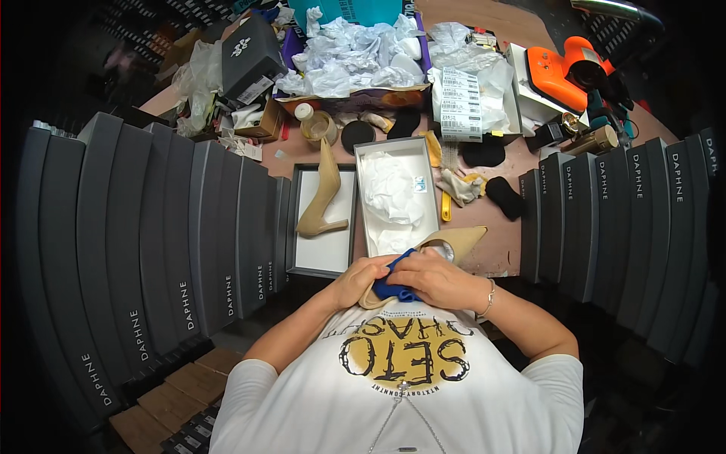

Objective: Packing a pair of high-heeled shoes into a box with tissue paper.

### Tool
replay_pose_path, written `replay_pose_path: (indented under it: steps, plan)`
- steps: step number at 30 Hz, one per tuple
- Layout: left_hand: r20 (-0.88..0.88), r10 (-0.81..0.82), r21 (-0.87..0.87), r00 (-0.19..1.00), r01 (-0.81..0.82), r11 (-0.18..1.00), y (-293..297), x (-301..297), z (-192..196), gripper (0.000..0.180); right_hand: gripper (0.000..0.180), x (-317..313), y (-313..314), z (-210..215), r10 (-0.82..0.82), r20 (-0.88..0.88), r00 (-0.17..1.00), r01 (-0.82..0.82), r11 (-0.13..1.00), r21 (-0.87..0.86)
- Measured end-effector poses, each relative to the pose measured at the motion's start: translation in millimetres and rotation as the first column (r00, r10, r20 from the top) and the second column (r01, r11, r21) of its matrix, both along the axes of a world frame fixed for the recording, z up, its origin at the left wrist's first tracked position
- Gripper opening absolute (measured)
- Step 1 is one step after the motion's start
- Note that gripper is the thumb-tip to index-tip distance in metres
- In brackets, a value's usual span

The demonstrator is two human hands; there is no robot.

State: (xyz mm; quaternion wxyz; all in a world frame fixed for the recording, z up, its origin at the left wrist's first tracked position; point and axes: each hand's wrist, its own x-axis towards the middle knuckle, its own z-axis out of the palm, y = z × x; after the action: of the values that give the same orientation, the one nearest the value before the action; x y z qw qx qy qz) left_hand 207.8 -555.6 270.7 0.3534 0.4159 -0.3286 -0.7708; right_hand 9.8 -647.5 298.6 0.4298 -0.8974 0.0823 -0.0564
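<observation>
a: what's held?
b: left hand [361,278] grips a smooth beige pointed shoe [446,244] at the table's near edge; right hand [431,278] presses a soft blue cloth [393,290] on it.
a: shoes?
b: two; the other shoe [324,198] lies in a lid [321,253].

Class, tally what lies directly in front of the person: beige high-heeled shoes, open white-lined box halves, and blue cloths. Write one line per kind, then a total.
Beige high-heeled shoes: 2 (one in the tray, one in the hands)
Open box halves: 2 ()
Blue cloths: 1
Total: 5
</observation>
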Motion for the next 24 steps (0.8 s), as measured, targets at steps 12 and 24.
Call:
replay_pose_path:
  steps: [12,24]
  plan:
    - [-0.574,0.658,0.536,0.488,-0.383,0.752,-19,25,-23,0.057,0.022,-85,-69,3,-0.905,0.018,0.425,0.782,0.378,0.495]
    - [-0.606,0.761,0.692,0.23,-0.32,0.647,-19,-2,-25,0.047,0.043,-25,-13,-19,-0.515,-0.024,0.857,0.389,0.615,0.685]
